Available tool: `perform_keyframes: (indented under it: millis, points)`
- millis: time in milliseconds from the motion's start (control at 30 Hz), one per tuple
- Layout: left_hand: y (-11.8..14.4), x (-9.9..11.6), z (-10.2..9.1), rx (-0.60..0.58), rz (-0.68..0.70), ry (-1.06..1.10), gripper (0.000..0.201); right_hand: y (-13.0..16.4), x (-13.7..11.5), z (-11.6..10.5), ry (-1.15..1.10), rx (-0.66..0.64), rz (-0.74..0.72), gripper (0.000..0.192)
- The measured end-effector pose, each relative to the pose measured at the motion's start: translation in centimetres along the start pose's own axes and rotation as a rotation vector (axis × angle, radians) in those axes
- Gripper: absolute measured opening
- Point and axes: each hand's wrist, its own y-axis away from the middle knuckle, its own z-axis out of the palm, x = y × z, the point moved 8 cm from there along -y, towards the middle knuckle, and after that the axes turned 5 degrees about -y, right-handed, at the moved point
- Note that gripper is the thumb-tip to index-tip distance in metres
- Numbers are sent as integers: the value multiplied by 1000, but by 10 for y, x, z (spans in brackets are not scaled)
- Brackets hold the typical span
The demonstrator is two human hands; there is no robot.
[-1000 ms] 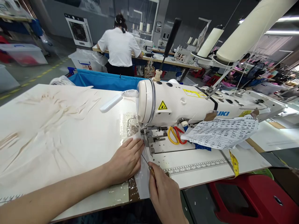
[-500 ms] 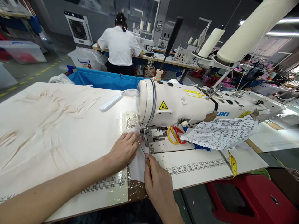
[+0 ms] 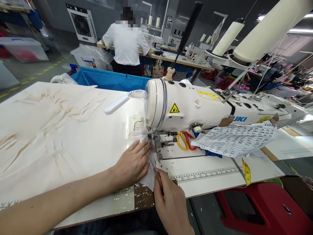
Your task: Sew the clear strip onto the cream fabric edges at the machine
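Note:
A white sewing machine (image 3: 186, 103) stands on the table, and a small piece of thin white fabric (image 3: 148, 180) lies beneath its needle area. My left hand (image 3: 130, 163) rests flat on this fabric, fingers stretched toward the presser foot (image 3: 152, 135). My right hand (image 3: 172, 202) is closed around the wooden handle of an awl (image 3: 158, 179). The awl's thin metal shaft points up and left, its tip close to my left fingers at the fabric's right edge. Part of the fabric is hidden under my left hand.
Wide pale fabric (image 3: 46, 130) spreads over the left tabletop, near a white-handled tool (image 3: 116, 105). Yellow-and-red-handled scissors (image 3: 183, 141), a printed sheet (image 3: 237, 138) and a tape measure (image 3: 246, 172) are at right. A red stool (image 3: 266, 205) stands below; a person (image 3: 127, 44) sits ahead.
The view has shifted slightly. My left hand and the awl tip sit a little lower relative to the needle area, and more white fabric shows beyond my left fingertips.

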Motion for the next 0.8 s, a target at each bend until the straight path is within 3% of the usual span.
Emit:
perform_keyframes:
  millis: [300, 800]
  points:
    - [-1, 4, -3, -28, -11, 9, 44, 23, 51, -14, -242, -30, 298, 34]
    - [3, 7, 4, -115, 6, 8, 49, 26, 58, -10, -231, -31, 308, 33]
